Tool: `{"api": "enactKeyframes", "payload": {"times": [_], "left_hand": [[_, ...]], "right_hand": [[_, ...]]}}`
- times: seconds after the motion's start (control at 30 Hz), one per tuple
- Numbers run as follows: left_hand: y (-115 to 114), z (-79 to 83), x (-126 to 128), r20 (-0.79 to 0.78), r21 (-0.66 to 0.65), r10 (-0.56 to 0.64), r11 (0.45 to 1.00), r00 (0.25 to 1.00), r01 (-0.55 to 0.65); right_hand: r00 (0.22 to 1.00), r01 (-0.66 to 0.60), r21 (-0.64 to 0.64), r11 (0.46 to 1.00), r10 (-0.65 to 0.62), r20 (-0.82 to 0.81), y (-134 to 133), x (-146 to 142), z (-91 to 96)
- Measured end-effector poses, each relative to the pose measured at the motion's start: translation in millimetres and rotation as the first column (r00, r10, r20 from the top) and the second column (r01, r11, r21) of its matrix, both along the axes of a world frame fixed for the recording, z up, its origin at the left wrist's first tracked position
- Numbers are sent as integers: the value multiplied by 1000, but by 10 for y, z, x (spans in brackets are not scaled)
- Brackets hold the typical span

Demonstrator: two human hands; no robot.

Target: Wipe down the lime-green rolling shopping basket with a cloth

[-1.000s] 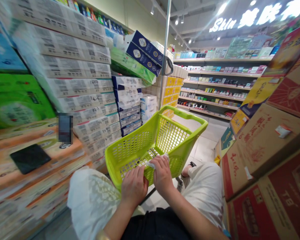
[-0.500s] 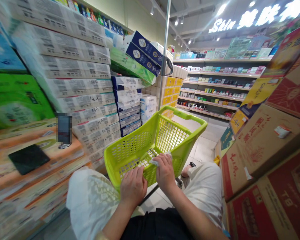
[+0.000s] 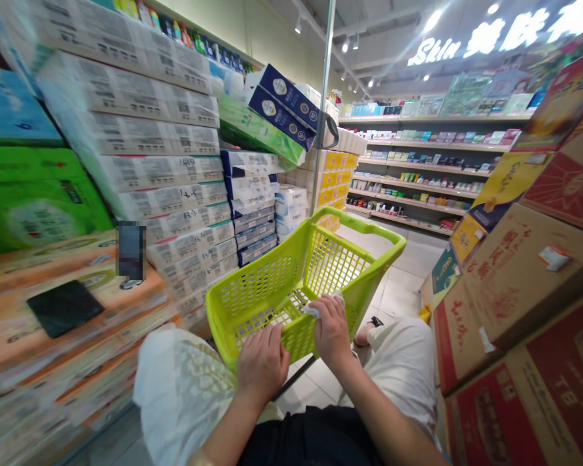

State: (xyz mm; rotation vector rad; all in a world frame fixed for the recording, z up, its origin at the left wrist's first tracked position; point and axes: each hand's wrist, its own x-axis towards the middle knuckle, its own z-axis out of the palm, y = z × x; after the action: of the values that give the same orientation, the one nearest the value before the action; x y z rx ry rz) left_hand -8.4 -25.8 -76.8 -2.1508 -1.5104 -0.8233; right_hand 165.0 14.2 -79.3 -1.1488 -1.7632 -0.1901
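A lime-green plastic shopping basket (image 3: 252, 294) sits tilted in front of my knees. My left hand (image 3: 262, 364) grips its near rim with the fingers curled over the edge. My right hand (image 3: 331, 329) is closed on a crumpled white cloth (image 3: 313, 309) and presses it against the near right rim of the basket. The basket holds nothing that I can see.
Stacked tissue packs (image 3: 140, 162) and orange packs with a black phone (image 3: 64, 308) on them rise at the left. Red and brown cartons (image 3: 519, 310) line the right. A metal pole (image 3: 324, 110) stands beyond the basket. A tiled aisle (image 3: 398, 278) leads to the far shelves (image 3: 412, 181).
My right hand has slid the white cloth to the right along the basket's near rim. My left hand stays on the rim.
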Motion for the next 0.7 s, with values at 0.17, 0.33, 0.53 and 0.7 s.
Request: {"api": "enactKeyframes", "payload": {"times": [0.17, 0.33, 0.53, 0.7], "left_hand": [[-2, -6, -25, -2, 20, 1, 1000, 1000, -1], [4, -12, -91, -10, 62, -6, 998, 1000, 7], [64, -44, -226, -35, 169, -36, 985, 999, 41], [124, -34, -401, -63, 177, -42, 983, 997, 53]], "right_hand": [[999, -47, -10, 999, 47, -15, -85, -189, -10], [997, -83, -18, 996, 83, 0, -126, -237, 1], [994, -89, -63, 994, 92, 60, -128, -244, 55], [983, -132, -68, 989, 139, 121, -126, -307, 121]]}}
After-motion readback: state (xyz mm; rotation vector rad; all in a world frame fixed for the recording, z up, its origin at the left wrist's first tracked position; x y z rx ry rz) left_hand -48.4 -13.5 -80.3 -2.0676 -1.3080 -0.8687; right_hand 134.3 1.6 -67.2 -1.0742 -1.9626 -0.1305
